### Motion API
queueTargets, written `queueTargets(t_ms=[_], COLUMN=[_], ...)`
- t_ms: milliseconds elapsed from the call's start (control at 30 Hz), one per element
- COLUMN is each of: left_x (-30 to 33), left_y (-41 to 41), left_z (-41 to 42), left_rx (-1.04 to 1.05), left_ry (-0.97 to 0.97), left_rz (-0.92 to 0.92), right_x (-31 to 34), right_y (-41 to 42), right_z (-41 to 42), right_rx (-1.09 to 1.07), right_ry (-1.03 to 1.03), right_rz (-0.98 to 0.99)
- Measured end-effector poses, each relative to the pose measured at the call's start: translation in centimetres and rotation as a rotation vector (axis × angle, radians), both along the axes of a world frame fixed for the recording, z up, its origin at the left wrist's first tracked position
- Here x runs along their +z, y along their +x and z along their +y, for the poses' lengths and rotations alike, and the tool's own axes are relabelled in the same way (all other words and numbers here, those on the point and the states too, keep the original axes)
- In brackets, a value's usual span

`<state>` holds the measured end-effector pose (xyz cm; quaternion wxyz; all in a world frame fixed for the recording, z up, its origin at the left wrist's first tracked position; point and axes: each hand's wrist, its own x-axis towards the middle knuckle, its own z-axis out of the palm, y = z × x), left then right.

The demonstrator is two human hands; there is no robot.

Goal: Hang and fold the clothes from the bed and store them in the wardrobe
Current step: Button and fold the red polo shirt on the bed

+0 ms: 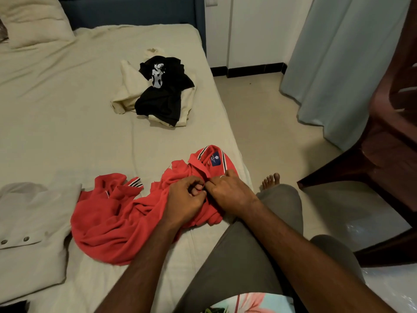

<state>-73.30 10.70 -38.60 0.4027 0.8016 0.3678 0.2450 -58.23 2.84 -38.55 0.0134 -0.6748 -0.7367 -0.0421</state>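
Currently, both hands, left hand (185, 197) and right hand (228, 190), are pinching the red polo shirt (126, 222) placket at lower centre. Bunched fabric is risking a creased fold.

both hands' fingers (198, 188) pinch the red polo shirt (126, 218) placket on the bed (67, 109)

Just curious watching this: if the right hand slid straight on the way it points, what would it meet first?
The right hand points toward the left hand, both pinching the red polo shirt just below its collar. It would probably bump the left hand's fingers at once; they look nearly touching, though depth is unclear.
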Motion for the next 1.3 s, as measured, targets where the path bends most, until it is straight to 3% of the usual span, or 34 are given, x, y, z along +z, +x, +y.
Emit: queueTargets(t_ms=[200,400,600,867,1067,1300], left_x=[0.4,1.7,2.0,0.8,-0.3,-0.5], left_y=[0.0,1.0,1.5,0.7,1.0,-1.3], left_z=[-0.3,-0.7,-1.2,-1.6,-1.1,-0.9], left_rx=[0.0,-0.068,0.004,0.029,0.071,-0.076], left_ry=[-0.013,0.148,0.221,0.176,0.007,-0.098], left_rz=[-0.002,0.008,0.022,0.056,0.101,-0.059], right_x=[0.0,-0.4,-0.4,-0.4,0.0,0.6], right_y=[-0.1,0.9,0.4,-0.5,-0.9,-0.4], right_z=[0.1,-1.1,-2.4,-1.5,-1.8,-1.5], right_rx=[-0.008,-0.148,-0.218,-0.291,-0.372,-0.514], right_ry=[0.052,0.173,0.253,0.123,0.111,0.074], right_rz=[0.06,0.566,0.754,0.805,0.933,1.192])
